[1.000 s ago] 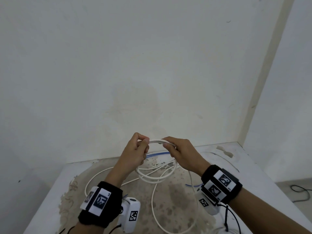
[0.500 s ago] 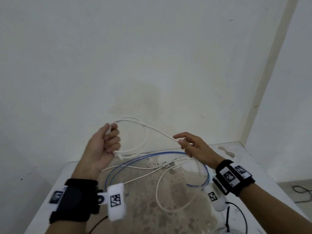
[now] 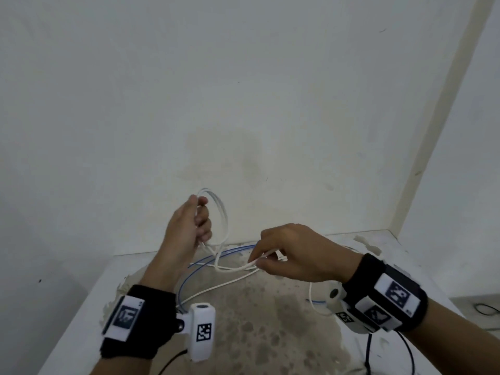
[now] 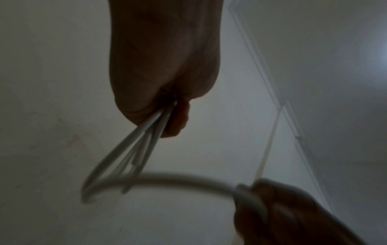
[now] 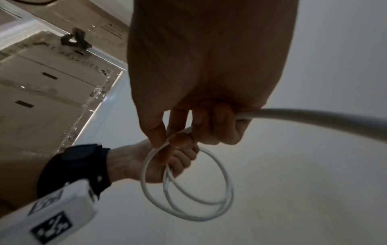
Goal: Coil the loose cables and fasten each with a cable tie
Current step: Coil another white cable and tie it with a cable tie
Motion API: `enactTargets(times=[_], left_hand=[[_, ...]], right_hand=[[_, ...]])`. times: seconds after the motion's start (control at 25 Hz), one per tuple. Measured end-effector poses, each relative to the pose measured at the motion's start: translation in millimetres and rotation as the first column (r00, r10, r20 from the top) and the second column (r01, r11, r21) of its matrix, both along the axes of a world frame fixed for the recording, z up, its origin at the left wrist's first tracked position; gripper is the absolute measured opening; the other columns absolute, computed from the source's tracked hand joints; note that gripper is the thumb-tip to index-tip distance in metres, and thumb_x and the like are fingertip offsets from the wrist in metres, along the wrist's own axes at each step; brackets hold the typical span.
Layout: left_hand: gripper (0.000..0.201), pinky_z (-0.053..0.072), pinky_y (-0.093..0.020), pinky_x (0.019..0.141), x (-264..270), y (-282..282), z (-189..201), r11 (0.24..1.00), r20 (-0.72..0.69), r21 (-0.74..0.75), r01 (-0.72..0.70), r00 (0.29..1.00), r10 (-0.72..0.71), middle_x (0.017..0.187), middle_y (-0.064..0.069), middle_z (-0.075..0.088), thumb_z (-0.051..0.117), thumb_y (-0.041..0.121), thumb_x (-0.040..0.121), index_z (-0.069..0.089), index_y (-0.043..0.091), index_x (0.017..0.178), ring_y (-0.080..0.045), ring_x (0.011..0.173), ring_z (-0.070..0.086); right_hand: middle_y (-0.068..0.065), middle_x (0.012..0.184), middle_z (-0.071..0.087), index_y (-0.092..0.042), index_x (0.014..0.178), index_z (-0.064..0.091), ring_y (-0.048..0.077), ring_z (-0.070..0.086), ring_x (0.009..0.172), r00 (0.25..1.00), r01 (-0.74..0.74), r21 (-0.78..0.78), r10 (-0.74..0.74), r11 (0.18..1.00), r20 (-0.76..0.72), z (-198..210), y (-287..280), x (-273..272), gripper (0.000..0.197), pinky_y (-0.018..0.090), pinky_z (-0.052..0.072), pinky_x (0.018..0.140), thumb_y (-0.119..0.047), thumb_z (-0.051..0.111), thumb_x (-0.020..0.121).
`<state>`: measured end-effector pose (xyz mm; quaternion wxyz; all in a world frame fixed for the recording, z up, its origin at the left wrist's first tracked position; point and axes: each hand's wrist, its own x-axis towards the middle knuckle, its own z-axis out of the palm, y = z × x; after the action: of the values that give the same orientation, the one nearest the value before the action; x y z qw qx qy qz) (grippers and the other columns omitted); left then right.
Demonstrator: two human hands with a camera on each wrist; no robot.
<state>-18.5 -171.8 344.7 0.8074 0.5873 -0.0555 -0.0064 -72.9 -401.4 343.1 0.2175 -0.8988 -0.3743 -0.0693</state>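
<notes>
My left hand point(image 3: 193, 226) is raised above the table and grips several loops of a thin white cable point(image 3: 223, 220); the same coil point(image 5: 209, 190) hangs from it in the right wrist view. From the coil the white cable runs down and right to my right hand point(image 3: 273, 262), which pinches a free stretch of it between thumb and fingers at about table height. In the left wrist view the strands point(image 4: 138, 149) fan out of my closed left hand point(image 4: 167, 99). A blue cable point(image 3: 200, 266) lies looped on the table beneath both hands.
The white table point(image 3: 81, 312) has a stained, worn patch point(image 3: 270, 320) in the middle and stands against a white wall, with a corner at the right. Black leads point(image 3: 405, 355) run from my wrist cameras. A dark cable point(image 3: 487, 309) lies on the floor, right.
My right hand has come back in and lower, closing its fingers on the white cable. My left hand has shifted right with the coil, which now hangs narrower.
</notes>
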Motion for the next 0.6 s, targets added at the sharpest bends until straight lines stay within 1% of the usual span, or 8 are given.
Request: enactTargets(times=[0.12, 0.2, 0.24, 0.32, 0.36, 0.44, 0.52, 0.6], left_hand=[[0.035, 0.045, -0.027, 0.048, -17.8, -20.7, -4.7, 0.921, 0.034, 0.368, 0.129, 0.988, -0.152, 0.056, -0.002, 0.03, 0.027, 0.025, 0.106, 0.053, 0.003, 0.095, -0.015, 0.041, 0.045], [0.038, 0.04, -0.025, 0.042, -27.9, -26.6, -6.0, 0.863, -0.028, 0.42, 0.282, 0.954, -0.299, 0.06, -0.013, 0.031, 0.029, 0.026, 0.106, 0.054, 0.002, 0.091, -0.017, 0.037, 0.044], [0.037, 0.03, -0.022, 0.037, -31.7, -27.7, -6.2, 0.859, -0.084, 0.349, 0.375, 0.925, -0.369, 0.06, -0.013, 0.032, 0.031, 0.028, 0.104, 0.053, 0.004, 0.087, -0.014, 0.033, 0.037], [0.033, 0.012, -0.019, 0.035, -35.4, -27.4, -4.0, 0.855, -0.204, 0.042, 0.517, 0.842, -0.5, 0.058, -0.003, 0.033, 0.036, 0.032, 0.099, 0.054, 0.008, 0.085, -0.006, 0.031, 0.024], [0.032, 0.009, -0.018, 0.034, -35.5, -26.7, -3.0, 0.835, -0.232, -0.095, 0.542, 0.804, -0.548, 0.056, 0.0, 0.033, 0.037, 0.032, 0.097, 0.056, 0.009, 0.085, -0.003, 0.031, 0.022], [0.033, 0.008, -0.016, 0.032, -35.2, -26.1, -1.0, 0.799, -0.229, -0.244, 0.55, 0.768, -0.599, 0.051, 0.004, 0.031, 0.037, 0.031, 0.096, 0.058, 0.008, 0.085, -0.001, 0.029, 0.024], [0.031, 0.009, -0.016, 0.03, -34.5, -28.4, 0.0, 0.811, -0.205, -0.301, 0.503, 0.796, -0.57, 0.048, 0.006, 0.028, 0.04, 0.031, 0.094, 0.059, 0.008, 0.085, 0.0, 0.029, 0.024], [0.029, 0.008, -0.017, 0.031, -34.5, -35.2, -1.6, 0.887, -0.189, -0.243, 0.392, 0.878, -0.44, 0.048, 0.007, 0.025, 0.044, 0.032, 0.093, 0.058, 0.009, 0.085, -0.001, 0.03, 0.02]], right_hand=[[-0.017, 0.081, 0.058, -0.032, 0.101, 0.072, 0.001, 0.051, 0.067, 0.998, 0.024, 0.106, -0.031, 0.994, 0.063, 23.3, -3.0, -1.4, 0.017, 0.025, 0.042, 0.062, -0.04, 0.058, 0.098], [-0.017, 0.08, 0.06, -0.034, 0.099, 0.072, 0.003, 0.05, 0.065, 0.994, 0.086, 0.134, -0.095, 0.987, 0.061, 30.2, -12.1, 6.9, 0.014, 0.022, 0.036, 0.059, -0.041, 0.06, 0.097], [-0.016, 0.079, 0.061, -0.034, 0.098, 0.072, 0.005, 0.05, 0.063, 0.991, 0.127, 0.157, -0.133, 0.979, 0.029, 30.1, -17.6, 11.8, 0.013, 0.02, 0.034, 0.059, -0.042, 0.062, 0.096], [-0.013, 0.078, 0.061, -0.032, 0.098, 0.072, 0.004, 0.05, 0.061, 0.975, 0.221, 0.252, -0.21, 0.942, -0.073, 24.0, -27.2, 20.5, 0.013, 0.018, 0.033, 0.061, -0.041, 0.063, 0.095], [-0.011, 0.081, 0.061, -0.03, 0.102, 0.073, 0.002, 0.051, 0.063, 0.963, 0.264, 0.31, -0.233, 0.913, -0.133, 18.5, -30.4, 22.3, 0.015, 0.018, 0.034, 0.062, -0.039, 0.061, 0.097], [-0.006, 0.094, 0.062, -0.03, 0.112, 0.071, 0.0, 0.055, 0.075, 0.942, 0.308, 0.389, -0.222, 0.868, -0.251, 5.0, -30.8, 18.9, 0.028, 0.02, 0.041, 0.071, -0.044, 0.049, 0.101], [0.001, 0.101, 0.067, -0.025, 0.116, 0.068, 0.006, 0.061, 0.091, 0.931, 0.278, 0.429, -0.132, 0.859, -0.34, -6.6, -22.6, 9.6, 0.038, 0.022, 0.047, 0.083, -0.047, 0.04, 0.102], [0.003, 0.081, 0.07, -0.016, 0.109, 0.067, 0.011, 0.061, 0.071, 0.91, 0.278, 0.486, -0.065, 0.829, -0.409, -15.7, -12.5, 5.6, 0.027, 0.019, 0.047, 0.067, -0.034, 0.048, 0.104]])
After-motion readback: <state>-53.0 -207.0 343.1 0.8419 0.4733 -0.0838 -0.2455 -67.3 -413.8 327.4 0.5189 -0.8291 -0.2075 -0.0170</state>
